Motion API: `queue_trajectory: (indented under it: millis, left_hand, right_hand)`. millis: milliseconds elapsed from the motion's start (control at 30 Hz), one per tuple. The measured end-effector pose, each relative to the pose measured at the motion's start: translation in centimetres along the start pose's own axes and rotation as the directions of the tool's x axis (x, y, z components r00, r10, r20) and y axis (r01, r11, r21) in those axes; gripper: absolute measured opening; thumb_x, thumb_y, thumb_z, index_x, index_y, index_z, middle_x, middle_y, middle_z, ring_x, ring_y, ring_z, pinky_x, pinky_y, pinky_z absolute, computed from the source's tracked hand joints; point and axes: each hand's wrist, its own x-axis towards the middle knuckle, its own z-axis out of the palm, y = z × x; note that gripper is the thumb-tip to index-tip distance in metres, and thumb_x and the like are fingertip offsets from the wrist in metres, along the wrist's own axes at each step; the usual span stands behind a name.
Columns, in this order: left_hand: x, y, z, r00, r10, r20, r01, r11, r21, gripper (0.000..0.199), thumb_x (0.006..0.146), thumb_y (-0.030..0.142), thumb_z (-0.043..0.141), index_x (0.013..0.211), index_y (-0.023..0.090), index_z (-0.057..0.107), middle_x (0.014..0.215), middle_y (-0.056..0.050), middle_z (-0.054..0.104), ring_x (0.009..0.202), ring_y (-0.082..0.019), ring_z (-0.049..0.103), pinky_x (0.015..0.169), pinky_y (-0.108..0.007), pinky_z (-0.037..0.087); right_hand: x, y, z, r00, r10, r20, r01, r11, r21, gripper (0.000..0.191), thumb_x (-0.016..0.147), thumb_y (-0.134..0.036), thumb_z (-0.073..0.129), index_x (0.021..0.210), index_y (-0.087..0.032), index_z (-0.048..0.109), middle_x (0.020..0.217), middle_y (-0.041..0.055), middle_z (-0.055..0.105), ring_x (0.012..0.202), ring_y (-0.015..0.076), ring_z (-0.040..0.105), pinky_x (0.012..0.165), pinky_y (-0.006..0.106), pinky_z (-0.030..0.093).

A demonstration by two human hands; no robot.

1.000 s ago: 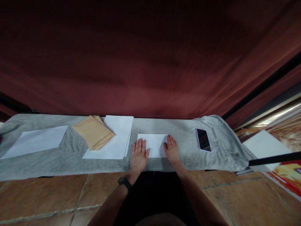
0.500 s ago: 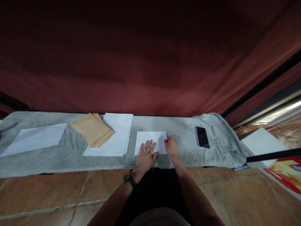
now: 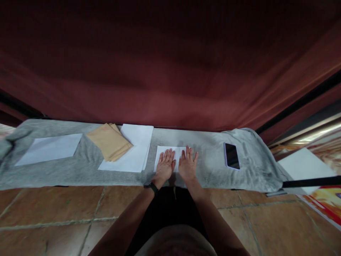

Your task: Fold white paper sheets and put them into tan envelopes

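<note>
A white sheet of paper (image 3: 159,152) lies on the grey cloth in front of me, partly covered by both hands. My left hand (image 3: 165,165) rests flat on its left and middle part, fingers spread a little. Over the right end of the sheet lies my right hand (image 3: 188,165), its fingers stretched out and apart. Neither hand grips anything. To the left are white sheets (image 3: 138,153), with a small stack of brown envelopes (image 3: 109,141) partly on top of them.
The grey cloth (image 3: 210,153) covers a long, narrow surface. A phone (image 3: 232,156) lies on the right, another white sheet (image 3: 50,149) at the far left. Behind hangs a dark red curtain (image 3: 170,81). A black bar (image 3: 309,182) stands out at the right end.
My right hand has opened from a pinch at the sheet's right edge and now lies flat over that end. My left hand stays on the paper. The view has shifted slightly.
</note>
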Motion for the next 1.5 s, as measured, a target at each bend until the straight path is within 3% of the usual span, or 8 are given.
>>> queue_trajectory:
  millis: [133,200,433,667,833,1033,1367,1500]
  left_hand:
    - [0.4,-0.2,0.3,0.999,0.011,0.038,-0.011,1.000,0.021,0.059,0.098,0.023,0.036,0.157,0.015,0.037,0.165,-0.011,0.034,0.156,-0.027,0.022,0.127,-0.052,0.019]
    - [0.5,-0.3,0.2,0.998,0.025,0.057,-0.027,0.999,0.022,0.062,0.096,0.019,0.038,0.158,0.015,0.034,0.166,-0.011,0.033,0.156,-0.026,0.022,0.127,-0.051,0.018]
    - [1.2,-1.3,-0.5,0.997,0.033,0.062,-0.034,0.999,0.010,0.058,0.100,0.023,0.030,0.158,0.016,0.035,0.166,-0.009,0.033,0.156,-0.024,0.021,0.128,-0.049,0.018]
    - [1.7,-1.8,-0.8,0.999,-0.029,0.021,0.030,0.999,-0.017,0.055,0.103,0.032,0.031,0.156,0.026,0.039,0.165,-0.004,0.035,0.155,-0.024,0.025,0.127,-0.050,0.017]
    - [0.8,-2.1,-1.0,0.996,-0.092,-0.018,0.092,0.996,-0.010,0.058,0.104,0.041,0.029,0.157,0.018,0.038,0.165,-0.010,0.033,0.155,-0.026,0.024,0.127,-0.049,0.019]
    - [-1.2,-3.1,-1.1,0.993,-0.114,-0.029,0.115,0.993,0.029,0.063,0.104,0.043,0.028,0.157,0.011,0.035,0.165,-0.014,0.033,0.155,-0.024,0.026,0.127,-0.044,0.021]
    - [-3.8,-3.8,-1.0,0.993,-0.102,-0.053,0.103,0.994,0.022,0.063,0.104,0.045,0.031,0.158,0.012,0.034,0.165,-0.014,0.033,0.154,-0.026,0.027,0.127,-0.047,0.023]
    - [-4.0,-2.2,-1.1,0.991,-0.098,-0.088,0.102,0.994,0.037,0.060,0.104,0.039,0.030,0.156,0.010,0.037,0.164,-0.015,0.034,0.154,-0.026,0.028,0.127,-0.047,0.022]
  right_hand:
    - [0.7,-0.6,0.9,0.988,-0.119,0.099,0.106,0.986,0.126,0.047,0.104,-0.024,0.034,0.146,-0.016,0.056,0.155,0.0117,0.050,0.145,0.0257,0.044,0.122,0.046,0.028]
    - [0.8,-0.9,1.8,0.984,-0.154,0.095,0.137,0.977,0.164,0.049,0.107,-0.027,0.029,0.151,-0.019,0.049,0.157,0.0081,0.048,0.145,0.0212,0.043,0.121,0.041,0.030]
    - [1.0,0.1,3.5,0.986,-0.149,0.071,0.142,0.984,0.106,0.049,0.109,-0.035,0.027,0.154,-0.023,0.045,0.161,0.0074,0.042,0.149,0.0233,0.037,0.123,0.047,0.023]
    - [1.9,1.4,3.9,0.992,-0.117,0.048,0.115,0.992,0.059,0.049,0.107,-0.035,0.034,0.153,-0.021,0.045,0.161,0.0088,0.041,0.149,0.0266,0.036,0.123,0.051,0.022]
    - [1.7,1.9,4.2,0.995,-0.095,0.012,0.095,0.995,0.031,0.049,0.106,-0.036,0.039,0.152,-0.022,0.047,0.160,0.0117,0.043,0.148,0.0272,0.038,0.122,0.051,0.024]
    - [0.3,3.4,4.4,0.990,-0.092,-0.109,0.091,0.996,-0.006,0.051,0.105,-0.036,0.039,0.152,-0.017,0.047,0.159,0.0163,0.043,0.146,0.0293,0.041,0.120,0.051,0.028]
    - [-2.4,6.9,1.9,0.992,-0.126,-0.012,0.125,0.990,-0.059,0.054,0.105,-0.034,0.041,0.155,-0.012,0.042,0.161,0.0154,0.040,0.146,0.0313,0.041,0.121,0.051,0.027]
    - [-2.8,5.6,0.9,0.993,-0.114,-0.003,0.114,0.993,-0.042,0.053,0.105,-0.029,0.040,0.154,-0.009,0.042,0.161,0.0165,0.038,0.148,0.0313,0.038,0.122,0.052,0.026]
